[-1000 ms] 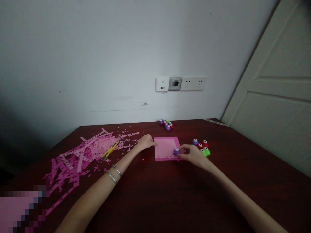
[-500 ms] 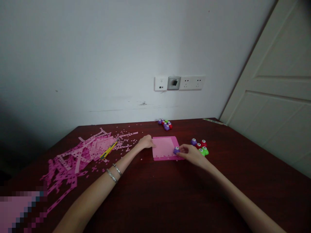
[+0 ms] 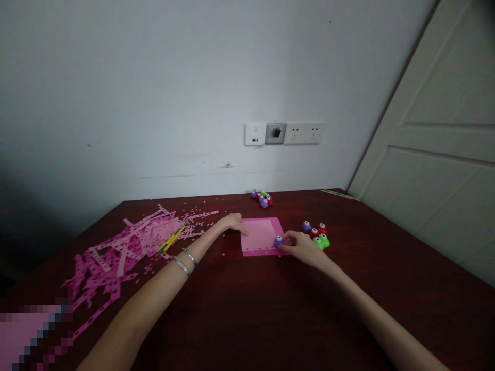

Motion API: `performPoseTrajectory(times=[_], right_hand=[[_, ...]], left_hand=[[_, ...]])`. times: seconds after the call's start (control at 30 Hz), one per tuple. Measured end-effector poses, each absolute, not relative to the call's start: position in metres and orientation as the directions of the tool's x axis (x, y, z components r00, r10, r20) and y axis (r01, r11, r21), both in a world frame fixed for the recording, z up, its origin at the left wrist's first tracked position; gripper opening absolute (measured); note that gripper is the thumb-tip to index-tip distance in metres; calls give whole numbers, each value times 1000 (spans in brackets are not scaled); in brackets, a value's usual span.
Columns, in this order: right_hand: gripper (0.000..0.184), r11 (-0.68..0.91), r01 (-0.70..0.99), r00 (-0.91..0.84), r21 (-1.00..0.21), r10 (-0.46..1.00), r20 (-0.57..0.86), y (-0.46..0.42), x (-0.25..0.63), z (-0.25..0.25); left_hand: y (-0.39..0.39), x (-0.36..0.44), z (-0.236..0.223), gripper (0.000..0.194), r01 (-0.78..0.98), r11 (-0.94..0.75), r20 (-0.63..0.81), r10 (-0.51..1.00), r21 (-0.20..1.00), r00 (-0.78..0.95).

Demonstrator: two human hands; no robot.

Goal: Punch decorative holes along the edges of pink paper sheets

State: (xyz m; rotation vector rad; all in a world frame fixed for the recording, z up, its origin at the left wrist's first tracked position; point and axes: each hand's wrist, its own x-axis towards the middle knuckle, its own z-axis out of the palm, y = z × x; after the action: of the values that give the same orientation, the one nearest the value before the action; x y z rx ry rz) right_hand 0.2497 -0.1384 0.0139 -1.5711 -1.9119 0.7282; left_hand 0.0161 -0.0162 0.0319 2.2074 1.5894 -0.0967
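Working the purple punch (image 3: 278, 241) at the pink paper's (image 3: 258, 233) near right corner seems the step in hand. Your right hand (image 3: 302, 248) pinches the punch; your left thumb touches the paper's left edge, its grip unclear. Pressing would call for steady paper and a squared punch.

It looks most like a room in a home: a plain, scuffed white wall (image 3: 193, 77) carries a row of domestic-looking sockets and plates (image 3: 303, 133), a white panelled door (image 3: 436, 180) slants at the right, and a dark reddish worktop (image 3: 247, 309) runs up against the wall. Punched pink paper strips (image 3: 104, 257), a pink sheet (image 3: 255, 234) and small coloured eye-topped gadgets (image 3: 324, 240) suit tabletop papercraft rather than a workshop
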Motion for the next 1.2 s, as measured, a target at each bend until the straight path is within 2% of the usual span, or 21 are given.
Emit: performPoseTrajectory(times=[0.1, 0.2, 0.3, 0.47, 0.63, 0.83, 0.93, 1.1, 1.2], right_hand=[[20, 172, 685, -165, -707, 983, 79, -139, 249, 15], [19, 171, 694, -157, -700, 984, 85, -140, 248, 16], [18, 171, 698, -155, -696, 984, 87, -140, 248, 17], [17, 161, 691, -148, -705, 986, 80, -141, 246, 18], [17, 150, 703, -136, -695, 988, 75, -142, 246, 19], [19, 189, 662, -163, -725, 981, 107, -145, 251, 33], [20, 209, 635, -143, -744, 978, 154, -154, 251, 48], [19, 206, 595, -123, -777, 979, 165, -165, 245, 61], [19, 198, 629, -117, -752, 980, 160, -164, 245, 58]], left_hand=[[-9, 15, 31, 43, 904, -275, -297, 878, 327, 375], [-3, 14, 31, 47, 904, -309, -260, 885, 296, 387], [2, 15, 30, 40, 902, -323, -247, 885, 285, 395], [9, 15, 27, 20, 853, -270, -261, 873, 448, 413], [10, 12, 27, 6, 796, -246, -225, 876, 553, 427], [13, 10, 49, 18, 627, -357, -35, 852, 693, 523], [20, 21, 61, 22, 511, -406, -6, 779, 757, 627], [32, 69, 55, 21, 409, -584, 9, 581, 701, 814], [34, 100, 38, 25, 400, -623, -31, 516, 672, 856]])
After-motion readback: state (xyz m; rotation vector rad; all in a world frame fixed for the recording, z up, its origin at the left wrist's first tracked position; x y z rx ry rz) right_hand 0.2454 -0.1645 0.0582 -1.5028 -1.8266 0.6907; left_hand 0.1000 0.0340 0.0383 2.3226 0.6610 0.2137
